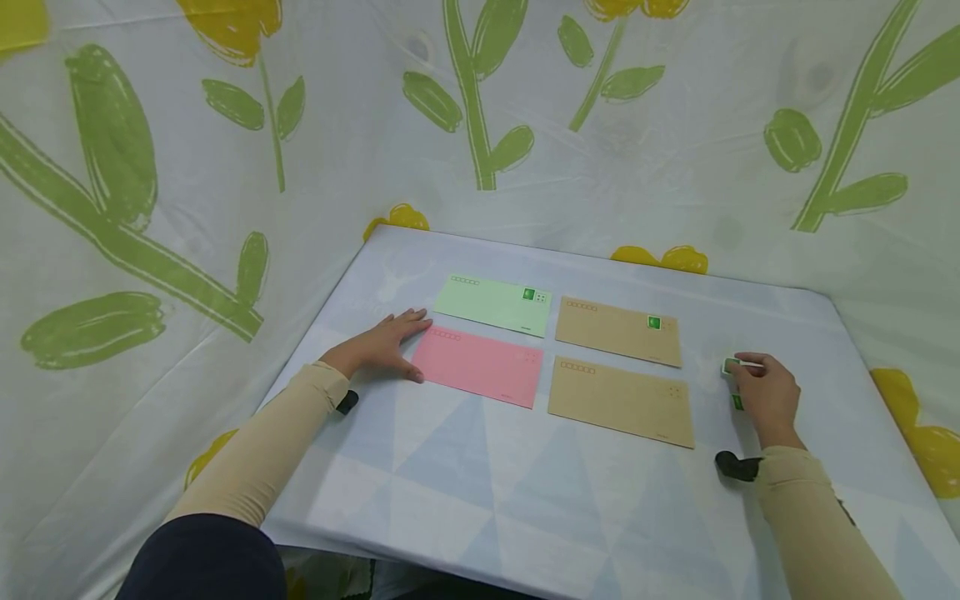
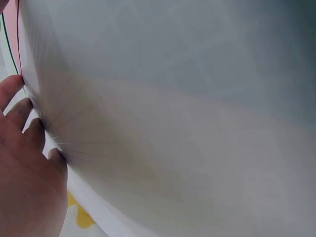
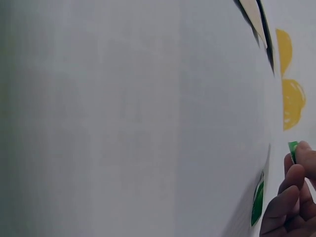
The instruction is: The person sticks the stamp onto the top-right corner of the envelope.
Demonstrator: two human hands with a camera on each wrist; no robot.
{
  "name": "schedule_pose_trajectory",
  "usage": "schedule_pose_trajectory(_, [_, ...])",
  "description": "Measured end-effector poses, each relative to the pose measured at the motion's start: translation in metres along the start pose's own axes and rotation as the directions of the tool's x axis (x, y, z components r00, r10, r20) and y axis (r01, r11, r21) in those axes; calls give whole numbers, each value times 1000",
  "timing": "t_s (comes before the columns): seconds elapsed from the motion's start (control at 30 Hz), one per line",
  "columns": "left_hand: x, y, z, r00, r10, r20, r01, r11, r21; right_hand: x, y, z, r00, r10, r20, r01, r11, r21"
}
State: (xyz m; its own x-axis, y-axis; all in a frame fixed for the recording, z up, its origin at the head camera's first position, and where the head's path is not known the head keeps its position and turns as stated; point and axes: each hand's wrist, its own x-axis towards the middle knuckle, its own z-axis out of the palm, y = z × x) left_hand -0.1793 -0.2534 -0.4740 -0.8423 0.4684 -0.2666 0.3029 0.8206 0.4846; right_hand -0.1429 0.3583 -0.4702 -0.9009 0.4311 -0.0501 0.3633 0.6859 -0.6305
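While the pink envelope (image 1: 480, 364) is lying flat on the cloth-covered table (image 1: 450, 483) in the head view, the mint-green envelope (image 1: 487, 307) is lying just beyond it, the far brown envelope (image 1: 607, 332) diagonally beyond it to the right, and the near brown envelope (image 1: 621, 404) just to its right. What these envelopes are containing, I cannot tell. The mint-green one is bearing a first stamp (image 1: 529, 294), the far brown one a second stamp (image 1: 655, 322). At the pink envelope's left edge the left hand (image 1: 384, 343) is resting, its fingers and thumb spreading apart; how firmly they are pressing, I cannot tell. Well to the right of the pink envelope, the right hand (image 1: 767, 392) is pinching the held green stamp (image 1: 731, 365), and a loose green stamp (image 1: 738, 402) is lying beside that hand, partly hidden.

In the left wrist view, the left hand's fingers are spreading with gaps between them, just beside a visible sliver of the pink envelope.

In the right wrist view, the right thumb is clamping the held green stamp against a finger, and the other fingers are curling loosely close together.
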Motion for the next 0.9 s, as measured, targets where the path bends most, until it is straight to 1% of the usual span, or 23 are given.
schedule_pose_trajectory(0.3, [0, -1, -1, 1000, 10, 4, -10, 1000, 4, 1, -4, 3, 1000, -20, 7, 20, 1000, 20])
schedule_pose_trajectory(0.47, [0, -2, -1, 1000, 12, 5, -12, 1000, 3, 3, -10, 4, 1000, -25, -2, 25, 1000, 12])
schedule_pose_trajectory(0.67, [2, -3, 0, 1000, 2, 7, -2, 1000, 4, 4, -17, 6, 1000, -17, 10, 17, 1000, 25])
schedule_pose_trajectory(0.9, [3, -6, 1, 1000, 1, 11, -1, 1000, 2, 2, -20, 13, 999, -47, 9, 46, 998, 41])
